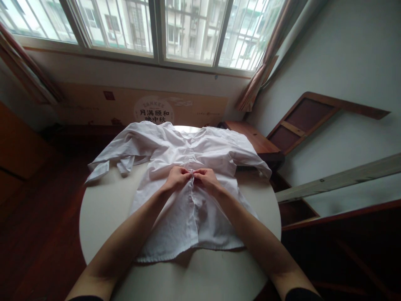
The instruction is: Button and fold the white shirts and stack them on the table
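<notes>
Grip of the left hand point(179, 177): thumb and fingers pinched together on the front of the shirt, near the middle.
Grip of the right hand point(207, 179): also pinching the cloth, with its fingertips just beside the other hand's. The small bit they hold is mostly hidden, so I cannot tell if it is a button.
White shirt point(171, 230): lying front side up on the bench, neck far from me and bottom hem near me.
Shirt front: the front strip point(190, 154) runs up from the fingers toward the neck. Below the fingers, I see a line going down to the hem, with a dark fold beside it.
Sleeves: spread out to both sides. The left sleeve point(131, 142) has two loose white ends; the right sleeve point(250, 150) is bunched up and wrinkly.
Round bench point(103, 217): pale and smooth, under the shirt.
Arms: bare, reaching in from the bottom corners of my view, with dark cloth at the ends.
Window point(191, 29): bars and buildings outside, past the bench.
Curtain point(258, 77): pulled to the right of the glass.
Tan board point(122, 100): below the window, with big dark Chinese writing.
Wooden frame point(308, 115): brown, by the right wall.
Floor point(40, 238): dark red.
</notes>
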Motion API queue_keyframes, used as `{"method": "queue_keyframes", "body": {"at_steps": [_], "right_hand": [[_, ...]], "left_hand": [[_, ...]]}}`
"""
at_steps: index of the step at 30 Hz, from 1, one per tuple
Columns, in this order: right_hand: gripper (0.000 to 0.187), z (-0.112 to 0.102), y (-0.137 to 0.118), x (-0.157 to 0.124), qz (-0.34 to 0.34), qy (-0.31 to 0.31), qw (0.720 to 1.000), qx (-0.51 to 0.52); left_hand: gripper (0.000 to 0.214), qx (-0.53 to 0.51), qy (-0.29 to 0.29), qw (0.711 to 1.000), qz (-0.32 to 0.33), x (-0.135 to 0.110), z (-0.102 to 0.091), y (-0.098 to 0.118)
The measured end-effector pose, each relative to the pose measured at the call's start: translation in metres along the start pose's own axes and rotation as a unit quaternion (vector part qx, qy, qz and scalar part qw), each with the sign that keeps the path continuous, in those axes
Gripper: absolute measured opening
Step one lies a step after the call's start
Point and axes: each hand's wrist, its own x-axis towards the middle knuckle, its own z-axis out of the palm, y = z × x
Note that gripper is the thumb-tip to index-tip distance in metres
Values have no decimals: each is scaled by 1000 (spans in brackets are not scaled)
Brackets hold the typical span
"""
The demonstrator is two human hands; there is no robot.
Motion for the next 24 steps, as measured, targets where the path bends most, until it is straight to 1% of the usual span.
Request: {"method": "queue_keyframes", "body": {"at_steps": [4,6,7,8,10,12,13,15,16,17,18,19,21,22,23,24], "right_hand": [[14,2,3,3,-36,18,998,-44],[13,3,8,6,-65,47,992,-94],[13,5,11,7,-84,69,985,-134],[13,6,13,7,-108,95,973,-179],[13,10,16,4,-159,145,940,-266],[12,13,18,-1,-200,178,907,-326],[12,15,18,-4,-214,186,894,-346],[12,18,18,-7,-227,196,880,-368],[12,19,19,-7,-226,199,879,-370],[11,19,19,-7,-219,197,885,-361],[10,20,18,-6,-205,191,898,-338],[9,19,17,-5,-182,180,919,-299],[7,18,13,-3,-110,143,967,-179],[6,17,9,-3,-66,123,984,-114],[7,16,5,-2,-20,104,993,-55],[8,14,0,-2,23,86,996,-8]], "left_hand": [[19,-93,-20,995,-20,-2,2,0],[21,-131,-30,991,-29,-3,3,0],[23,-142,-31,989,-33,-3,3,0],[27,-147,-30,988,-37,-3,4,1],[32,-135,-21,990,-42,-4,5,1],[31,-106,-6,994,-34,-4,5,1],[28,-90,3,996,-27,-4,5,0],[23,-61,22,998,-13,-3,6,-1],[21,-50,29,998,-7,-3,6,-2],[20,-41,34,999,-3,-2,7,-2],[18,-33,39,999,1,-1,8,-3],[17,-27,42,999,6,-1,9,-3],[16,-22,37,999,20,1,9,-3],[16,-22,29,999,31,1,9,-3],[17,-24,18,999,44,1,9,-3],[18,-26,5,998,58,2,7,-2]]}}
